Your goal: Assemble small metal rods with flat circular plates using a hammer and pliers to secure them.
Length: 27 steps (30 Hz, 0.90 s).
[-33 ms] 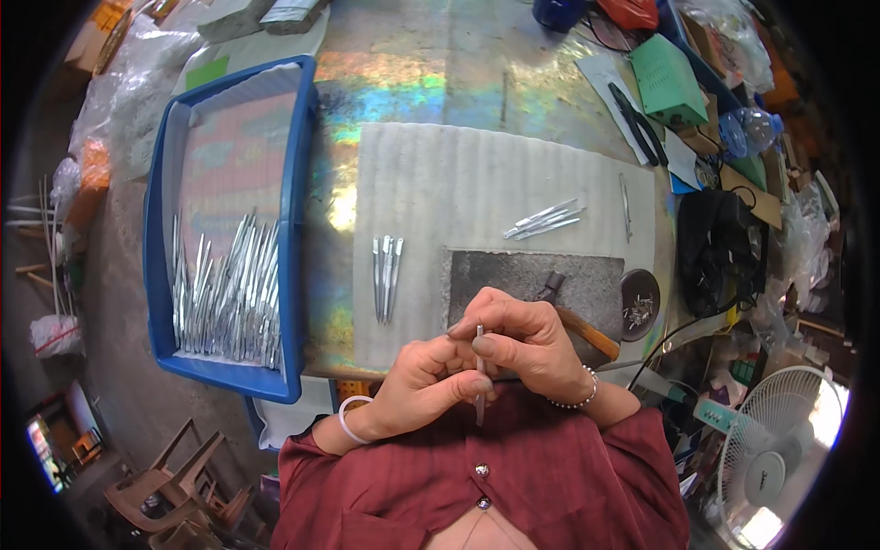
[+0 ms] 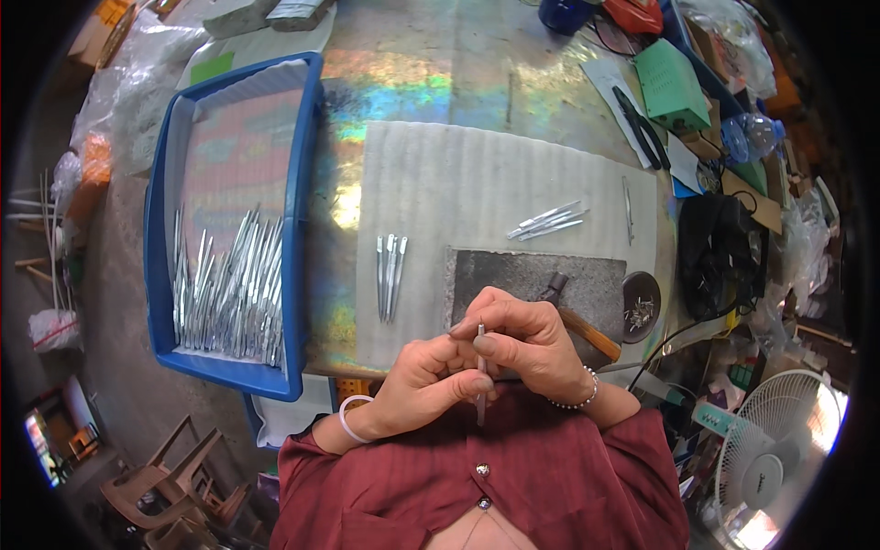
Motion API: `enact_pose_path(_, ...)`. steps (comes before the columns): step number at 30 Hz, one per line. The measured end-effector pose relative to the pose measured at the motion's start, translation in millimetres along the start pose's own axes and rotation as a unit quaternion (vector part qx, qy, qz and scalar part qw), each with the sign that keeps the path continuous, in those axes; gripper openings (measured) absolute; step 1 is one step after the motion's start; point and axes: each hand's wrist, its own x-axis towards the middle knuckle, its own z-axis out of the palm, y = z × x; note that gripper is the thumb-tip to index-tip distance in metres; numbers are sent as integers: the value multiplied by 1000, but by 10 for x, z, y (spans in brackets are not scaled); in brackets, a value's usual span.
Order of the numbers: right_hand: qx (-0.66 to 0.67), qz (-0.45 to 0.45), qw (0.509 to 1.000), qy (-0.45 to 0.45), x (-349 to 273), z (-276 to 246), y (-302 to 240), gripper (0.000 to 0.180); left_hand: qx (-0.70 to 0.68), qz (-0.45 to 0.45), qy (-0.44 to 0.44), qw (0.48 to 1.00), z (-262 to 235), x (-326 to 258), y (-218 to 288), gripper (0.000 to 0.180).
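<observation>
Close to my chest, I hold a slim silvery metal piece upright between both hands. My left hand is closed on its lower part, thumb laid across it. My right hand pinches the upper end between thumb and fingers; the curled fingers partly hide the tip. Just beyond my hands, a hammer with a wooden handle rests on a dark flat block. Several slim metal pieces lie side by side on the pale foam sheet, and another small bunch lies farther right.
At left stands a blue tray holding many similar metal pieces. A dark round dish with small bits sits right of the block. Farther right are black-handled pliers, a green box, a water bottle and a fan.
The table and everything on it sit very slightly farther right in the picture. My hands and the metal piece keep the same hold.
</observation>
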Motion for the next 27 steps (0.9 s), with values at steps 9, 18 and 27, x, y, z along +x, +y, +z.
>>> enact_pose_path(9, -20, 32, 999, 14, 123, 235, -36, 15, -60, -4, -15, 998, -109, -142, 101, 16)
enact_pose_path(18, -34, 51, 997, 41, 124, 310, -40, 16, -82, -28, -15, 996, -147, -164, 87, 15)
enact_pose_path(27, 10, 23, 998, 51, 65, 363, -36, 13, -71, -8, -22, 997, -137, -200, 21, 17)
